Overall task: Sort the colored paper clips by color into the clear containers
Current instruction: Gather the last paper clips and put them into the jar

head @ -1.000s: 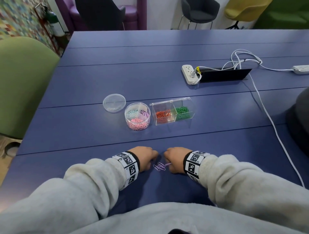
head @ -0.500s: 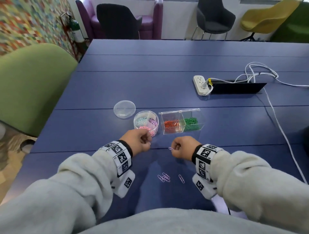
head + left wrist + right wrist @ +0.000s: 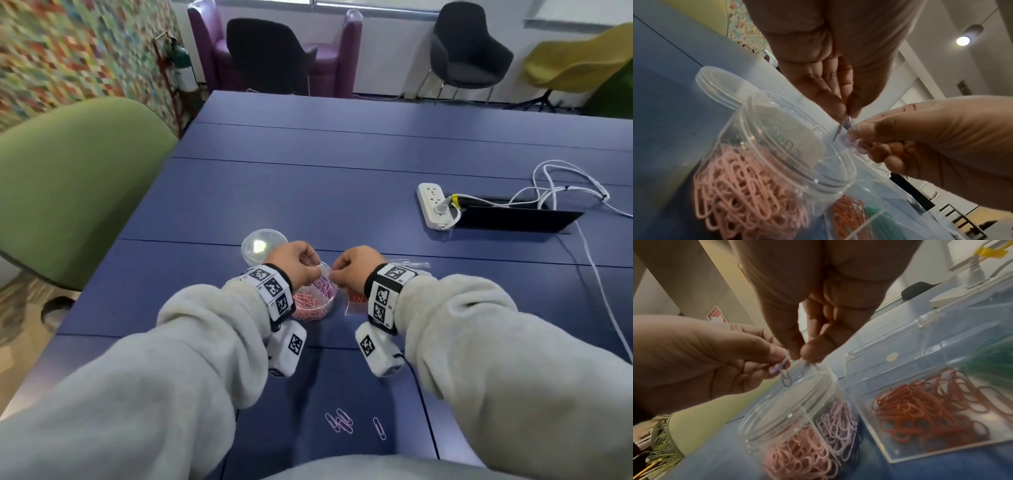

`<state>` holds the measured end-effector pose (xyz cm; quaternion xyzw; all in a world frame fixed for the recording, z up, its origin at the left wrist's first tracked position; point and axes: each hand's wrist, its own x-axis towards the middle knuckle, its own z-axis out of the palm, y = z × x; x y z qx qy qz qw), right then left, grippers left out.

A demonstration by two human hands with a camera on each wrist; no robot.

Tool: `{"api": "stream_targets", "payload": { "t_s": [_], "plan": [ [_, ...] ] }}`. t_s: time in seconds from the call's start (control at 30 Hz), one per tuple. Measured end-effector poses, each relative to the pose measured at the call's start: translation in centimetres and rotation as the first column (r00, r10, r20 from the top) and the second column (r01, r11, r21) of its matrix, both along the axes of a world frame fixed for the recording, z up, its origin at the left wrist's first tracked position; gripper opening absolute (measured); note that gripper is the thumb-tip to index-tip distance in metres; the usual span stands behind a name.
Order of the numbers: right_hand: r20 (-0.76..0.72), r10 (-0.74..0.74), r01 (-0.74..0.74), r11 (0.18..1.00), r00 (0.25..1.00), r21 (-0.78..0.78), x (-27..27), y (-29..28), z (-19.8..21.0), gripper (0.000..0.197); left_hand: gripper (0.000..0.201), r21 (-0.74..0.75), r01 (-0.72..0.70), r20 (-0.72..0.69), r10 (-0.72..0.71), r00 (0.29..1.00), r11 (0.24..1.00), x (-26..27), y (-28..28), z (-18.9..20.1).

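My left hand (image 3: 320,274) and right hand (image 3: 334,274) hover close together over the round clear jar (image 3: 323,306). Each pinches lilac paper clips between thumb and fingertips just above the jar's rim (image 3: 777,402). In the wrist views the left hand (image 3: 846,112) holds a thin clip (image 3: 841,128) and the right hand (image 3: 802,356) another clip (image 3: 807,366). The divided jar holds pink clips (image 3: 797,456) and lilac clips (image 3: 838,421). A rectangular clear box (image 3: 900,457) beside it holds orange clips (image 3: 920,415) and green clips (image 3: 992,360). Several lilac clips (image 3: 339,420) lie near the table's front edge.
The jar's clear lid (image 3: 262,246) lies just behind the jar. A white power strip (image 3: 433,205) with cables and a black panel (image 3: 513,219) sit at the back right. A green chair (image 3: 68,188) stands at the table's left side.
Both hands rose from the loose clips at the table's front edge and moved forward to above the round jar, carrying lilac clips. Several clips stayed on the table.
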<state>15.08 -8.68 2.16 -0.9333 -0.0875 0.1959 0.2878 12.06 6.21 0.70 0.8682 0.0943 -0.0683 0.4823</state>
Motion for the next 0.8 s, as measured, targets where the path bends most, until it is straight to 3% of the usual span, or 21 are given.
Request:
{"api": "stream_targets", "payload": {
  "t_s": [0.23,0.3,0.43,0.53,0.67,0.8],
  "plan": [
    [-0.015,0.01,-0.009,0.998,1.0,0.065,0.5,-1.2,-0.9,0.007,0.022,0.086,0.038,-0.011,-0.037,0.999,0.996,0.8,-0.1,-0.7],
    [-0.03,0.03,-0.026,0.99,0.999,0.14,-0.2,-2.0,-0.9,0.016,0.023,0.109,0.051,0.019,-0.053,0.998,0.993,0.3,-0.1,-0.6],
    [-0.022,0.122,-0.119,0.986,0.992,0.121,-2.8,-4.4,-0.5,0.023,0.018,0.196,0.255,0.01,-0.262,0.965,0.947,-2.9,-0.4,0.3],
    [-0.047,0.22,-0.221,0.975,0.974,-0.023,-5.5,-6.8,-0.8,0.012,0.014,0.311,0.51,-0.109,-0.503,0.857,0.802,-6.1,-0.8,0.3],
    [-0.191,0.32,-0.361,0.902,0.928,-0.238,-9.1,-9.2,-2.3,0.008,0.034,0.417,0.771,-0.329,-0.711,0.622,0.482,-9.1,-2.0,-0.7],
    [-0.296,0.316,-0.402,0.865,0.901,-0.3,-12.2,-9.9,-3.3,0.01,0.042,0.41,0.843,-0.392,-0.768,0.507,0.348,-10.5,-3.7,-1.6]
  ]
}}
